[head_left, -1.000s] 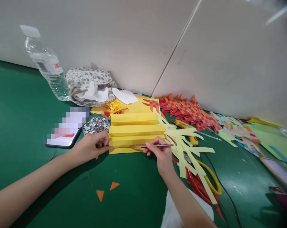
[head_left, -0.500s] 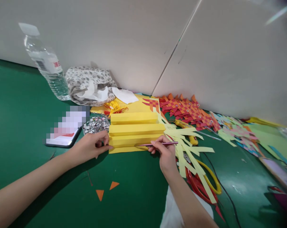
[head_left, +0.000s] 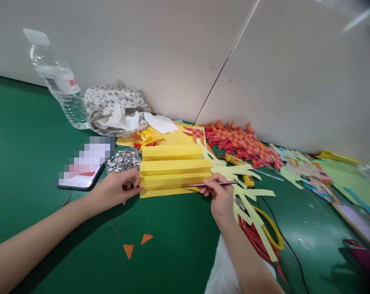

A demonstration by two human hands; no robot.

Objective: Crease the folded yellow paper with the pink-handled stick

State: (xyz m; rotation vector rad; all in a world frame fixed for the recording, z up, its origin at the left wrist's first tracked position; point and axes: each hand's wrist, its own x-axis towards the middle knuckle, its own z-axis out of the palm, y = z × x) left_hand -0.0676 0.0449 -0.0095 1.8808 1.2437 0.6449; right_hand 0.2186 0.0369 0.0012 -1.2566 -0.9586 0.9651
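Observation:
A pleated sheet of yellow paper lies on the green table, its folds running left to right. My left hand pinches the near left corner of this sheet between thumb and fingers. In my right hand is a slim, dark pink pencil-like stick, held like a pen. Its pointed end rests along the lowest fold, toward the right side of the sheet. Pale yellow-green paper strips fan out just beyond the right hand, and scissors with red handles lie partly under them.
Left of the paper are a bag of googly eyes, a phone and a water bottle. A patterned cloth tissue holder sits by the wall. Red-orange woven paper fish and a yellow cutter lie right. Orange triangles lie in front.
My right hand has slid to the right along the lowest fold, carrying the pencil-like stick with it. The left hand stays at the sheet's corner.

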